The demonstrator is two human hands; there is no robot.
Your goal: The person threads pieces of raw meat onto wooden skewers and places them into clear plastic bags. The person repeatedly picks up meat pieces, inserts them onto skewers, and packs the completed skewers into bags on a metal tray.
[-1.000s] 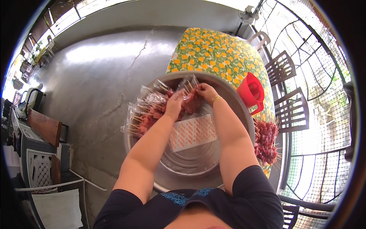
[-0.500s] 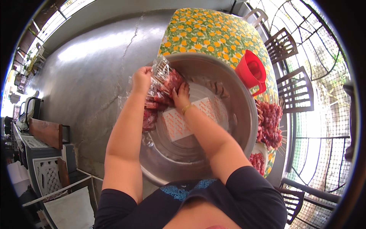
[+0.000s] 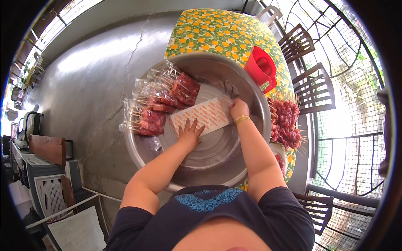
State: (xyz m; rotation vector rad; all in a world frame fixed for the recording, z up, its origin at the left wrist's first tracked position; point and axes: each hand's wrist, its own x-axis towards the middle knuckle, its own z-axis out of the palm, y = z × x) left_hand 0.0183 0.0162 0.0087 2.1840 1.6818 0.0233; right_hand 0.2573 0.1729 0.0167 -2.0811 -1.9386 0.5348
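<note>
Two hands: both ours, inside metal basin; clock refs. = basin dial, 12 o'c. at far rim.
L hand: palm down, fingers spread on near edge of white pack, approx. 7 o'c. from pack ctr.; nothing pinched.
R hand: fingers curled at pack's R end, approx. 2-3 o'c.; we can't tell if they pinch pack, film or nothing.
Pack posn.: basin ctr., orange print up, askew, long axis approx. 8 to 2 o'c.
Bagged skewers: meat in clear bags, overlapping, 9-11 o'c., stick ends toward rim.
Change: vs. a moment ago, both our hands are off bagged skewers & at pack; uppermost bag now lies unheld w/ the others.
Meaning: we judge that bag set down & our attn. shifted to pack.
Unbagged skewers: piled outside rim, 3 o'c.
Plate: outside rim, approx. 4 o'c., w/ meat, partly hidden by R forearm.
Red jug: outside rim, approx. 2 o'c., on patterned tablecloth.
</note>
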